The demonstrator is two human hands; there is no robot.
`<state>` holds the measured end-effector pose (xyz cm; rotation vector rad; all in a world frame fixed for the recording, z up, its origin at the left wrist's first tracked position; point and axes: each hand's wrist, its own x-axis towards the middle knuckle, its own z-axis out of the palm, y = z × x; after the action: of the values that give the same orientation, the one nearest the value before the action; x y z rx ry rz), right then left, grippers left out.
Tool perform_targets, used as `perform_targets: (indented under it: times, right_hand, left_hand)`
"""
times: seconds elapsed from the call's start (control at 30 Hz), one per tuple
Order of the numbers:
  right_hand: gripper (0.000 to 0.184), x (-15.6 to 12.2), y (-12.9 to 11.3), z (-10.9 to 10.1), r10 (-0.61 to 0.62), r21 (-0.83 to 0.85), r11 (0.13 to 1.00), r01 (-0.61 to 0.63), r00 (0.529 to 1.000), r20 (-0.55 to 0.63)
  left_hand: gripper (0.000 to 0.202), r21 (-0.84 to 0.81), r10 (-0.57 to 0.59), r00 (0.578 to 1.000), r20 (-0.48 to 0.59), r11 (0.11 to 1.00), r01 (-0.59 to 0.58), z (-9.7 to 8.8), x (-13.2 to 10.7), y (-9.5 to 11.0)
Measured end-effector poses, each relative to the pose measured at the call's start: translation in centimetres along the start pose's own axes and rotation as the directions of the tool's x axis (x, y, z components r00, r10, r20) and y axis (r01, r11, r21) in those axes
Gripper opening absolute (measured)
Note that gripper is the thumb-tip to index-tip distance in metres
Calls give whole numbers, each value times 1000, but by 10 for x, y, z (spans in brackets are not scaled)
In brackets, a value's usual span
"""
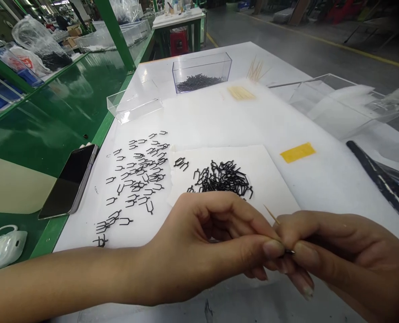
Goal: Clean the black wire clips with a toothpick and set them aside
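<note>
Since left hand [216, 255] pinches a tiny black part [289, 252] up against right hand [340, 255], which grips a toothpick [271, 214], I see risk: slack fingertip pressure could flick the part loose.

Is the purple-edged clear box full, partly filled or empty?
Partly filled: small black pieces lie heaped in the bottom of the clear box, and its walls rise well above them.

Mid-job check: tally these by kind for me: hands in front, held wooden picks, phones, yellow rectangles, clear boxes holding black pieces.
Hands: 2, left hand and right hand
Held wooden pick: 1
Phone: 1
Yellow rectangle: 1
Clear box holding black pieces: 1
Total: 6
</note>
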<state>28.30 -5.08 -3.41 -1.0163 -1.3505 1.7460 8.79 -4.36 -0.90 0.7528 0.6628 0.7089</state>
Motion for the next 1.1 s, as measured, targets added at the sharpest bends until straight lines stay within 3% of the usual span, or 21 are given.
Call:
perform_targets:
  times: [0.53, 1.1]
  right_hand:
    - [10, -1, 0, 0, 5, -49, 999, -5, 1000, -6]
    - [6, -2, 1, -1, 67, 105, 992, -68, 998, 22]
  left_hand:
    - [20, 76, 12, 999, -52, 997, -8, 1, -3, 2]
    - [22, -31, -26, 999, -32, 999, 25, 1, -2, 2]
